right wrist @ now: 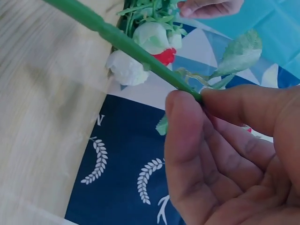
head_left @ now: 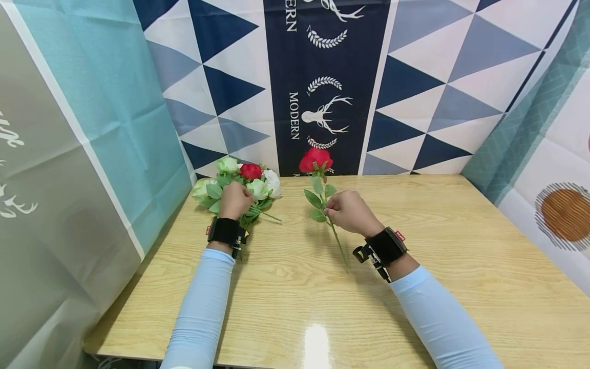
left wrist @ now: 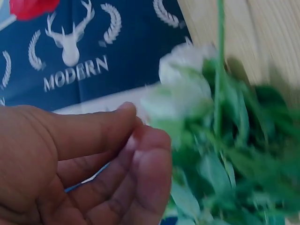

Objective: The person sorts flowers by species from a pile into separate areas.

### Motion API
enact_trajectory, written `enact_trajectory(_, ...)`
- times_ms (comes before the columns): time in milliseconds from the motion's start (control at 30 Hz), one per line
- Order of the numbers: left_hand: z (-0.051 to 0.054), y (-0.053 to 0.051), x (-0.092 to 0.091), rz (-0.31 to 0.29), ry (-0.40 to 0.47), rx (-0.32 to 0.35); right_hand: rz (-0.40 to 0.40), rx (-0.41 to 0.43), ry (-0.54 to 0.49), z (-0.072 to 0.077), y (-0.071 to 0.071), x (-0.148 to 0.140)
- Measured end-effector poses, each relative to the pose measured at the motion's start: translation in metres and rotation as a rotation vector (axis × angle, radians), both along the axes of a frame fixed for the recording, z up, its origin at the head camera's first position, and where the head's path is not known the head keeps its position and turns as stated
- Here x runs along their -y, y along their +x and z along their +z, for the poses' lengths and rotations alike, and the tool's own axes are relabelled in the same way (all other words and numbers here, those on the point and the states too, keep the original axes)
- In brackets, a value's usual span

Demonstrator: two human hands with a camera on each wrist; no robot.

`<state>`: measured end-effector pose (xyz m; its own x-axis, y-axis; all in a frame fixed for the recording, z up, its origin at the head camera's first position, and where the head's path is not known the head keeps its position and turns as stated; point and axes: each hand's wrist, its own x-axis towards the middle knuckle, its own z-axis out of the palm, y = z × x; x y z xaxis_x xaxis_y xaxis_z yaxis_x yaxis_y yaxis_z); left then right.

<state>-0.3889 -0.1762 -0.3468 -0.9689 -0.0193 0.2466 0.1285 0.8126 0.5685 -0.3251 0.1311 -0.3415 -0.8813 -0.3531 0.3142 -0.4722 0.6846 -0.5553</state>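
My right hand (head_left: 352,211) pinches the thin green stem of a red artificial rose (head_left: 316,160) between thumb and fingertips. The bloom points up and away, while the stem's lower end slants down over the table. Close up in the right wrist view, the stem (right wrist: 136,51) runs between the thumb and index finger. On the left, my left hand (head_left: 236,201) hovers over a heap of artificial flowers (head_left: 258,189). Its thumb and curled fingertips meet in the left wrist view, and nothing shows between them. White, pale green and red blooms make up the heap.
The wooden table (head_left: 286,287) reaches back to a patterned cloth (head_left: 322,61) hung behind it. Another hanging (head_left: 115,133) lines the left side, and a further one (head_left: 539,169) the right. One loose stem (head_left: 267,214) sticks out of the heap to the right.
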Motion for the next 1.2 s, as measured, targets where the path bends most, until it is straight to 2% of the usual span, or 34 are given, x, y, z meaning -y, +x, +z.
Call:
enact_trajectory(267, -0.006, -0.008, 0.031, 0.149, -0.046, 0.121, 0.016, 0.083, 0.078, -0.009, -0.003, 0.002)
enact_trajectory(467, -0.013, -0.01, 0.041, 0.22, -0.047, 0.149, 0.035, 0.146, 0.096, -0.016, -0.004, 0.002)
enact_trajectory(600, -0.016, -0.009, 0.042, 0.263, -0.045, 0.17, 0.052, 0.152, 0.129, -0.02, -0.006, 0.004)
enact_trajectory(767, -0.02, -0.01, 0.043, 0.255, -0.056, 0.24, 0.061, 0.191, 0.159, -0.026, -0.007, 0.007)
enact_trajectory(900, -0.022, -0.01, 0.044, 0.247, -0.039, 0.267, 0.074, 0.218, 0.177, -0.032, -0.008, 0.01)
enact_trajectory(1067, -0.023, -0.011, 0.046, 0.242, -0.015, 0.246, 0.102, 0.268, 0.197, -0.04, -0.007, 0.014)
enact_trajectory(1200, -0.02, -0.011, 0.045, 0.245, 0.0, 0.205, 0.093, 0.315, 0.204, -0.042, -0.005, 0.015)
